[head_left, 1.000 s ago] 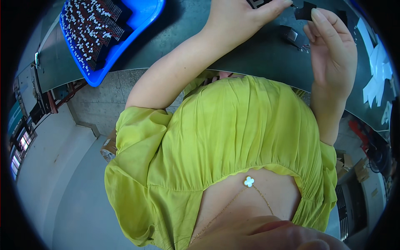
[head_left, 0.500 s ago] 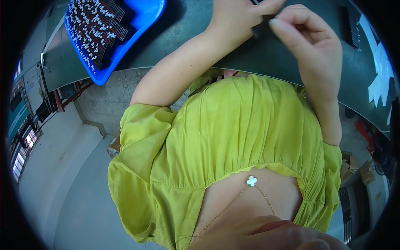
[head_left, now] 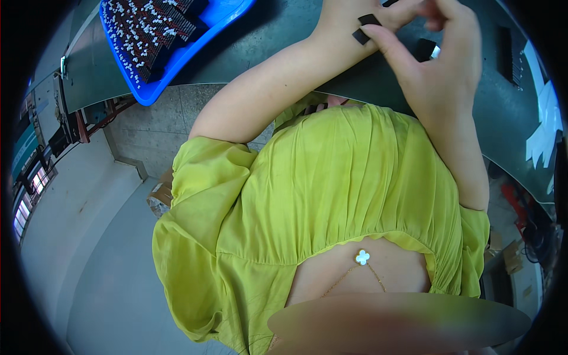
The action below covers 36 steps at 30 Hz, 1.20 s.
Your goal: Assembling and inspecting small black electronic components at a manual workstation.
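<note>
My left hand [head_left: 350, 16] is at the top edge of the head view, partly cut off, with its bent fingers meeting those of my right hand. What it grips cannot be made out. My right hand [head_left: 447, 53] has curled, blurred fingers. Its thumb touches a small flat black piece [head_left: 370, 20] by my left hand, and another black piece [head_left: 361, 36] overlaps just below. A dark piece with a white end [head_left: 425, 49] shows between my right thumb and palm. Whether it is held or lies on the table is unclear.
A blue tray [head_left: 155, 89] stands at the left on the dark green table [head_left: 236, 62], with rows of black strips and white-tipped ends [head_left: 145, 35] inside. On the right are a black comb-like strip [head_left: 506, 53] and white paper-like strips [head_left: 543, 127]. The table's front edge curves past my body.
My right hand has moved up and bent toward my left hand, its thumb now against a black piece. Black pieces have come into view between the hands. The whole view has shifted slightly.
</note>
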Each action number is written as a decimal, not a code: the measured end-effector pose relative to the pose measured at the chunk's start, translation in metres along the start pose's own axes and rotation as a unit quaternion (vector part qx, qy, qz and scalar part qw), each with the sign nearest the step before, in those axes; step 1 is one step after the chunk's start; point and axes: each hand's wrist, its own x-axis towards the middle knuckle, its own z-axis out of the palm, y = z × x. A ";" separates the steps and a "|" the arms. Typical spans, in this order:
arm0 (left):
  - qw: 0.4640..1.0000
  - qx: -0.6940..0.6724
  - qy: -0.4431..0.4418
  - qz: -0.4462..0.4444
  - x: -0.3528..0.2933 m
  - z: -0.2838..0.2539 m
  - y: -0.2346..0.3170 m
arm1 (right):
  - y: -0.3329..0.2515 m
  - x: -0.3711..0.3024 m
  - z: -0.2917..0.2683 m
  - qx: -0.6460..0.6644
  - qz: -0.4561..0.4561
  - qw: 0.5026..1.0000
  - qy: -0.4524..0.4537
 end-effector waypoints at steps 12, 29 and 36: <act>0.993 -0.051 -0.047 -0.091 0.008 -0.004 0.009 | 0.016 -0.016 -0.025 -0.023 -0.258 0.934 -0.246; 0.953 -0.205 -0.209 0.077 -0.005 -0.011 0.002 | 0.085 -0.023 -0.072 0.583 0.383 0.677 -0.232; 0.982 -0.016 -0.150 0.114 0.013 -0.023 0.009 | 0.088 -0.027 -0.098 0.335 0.365 0.868 -0.019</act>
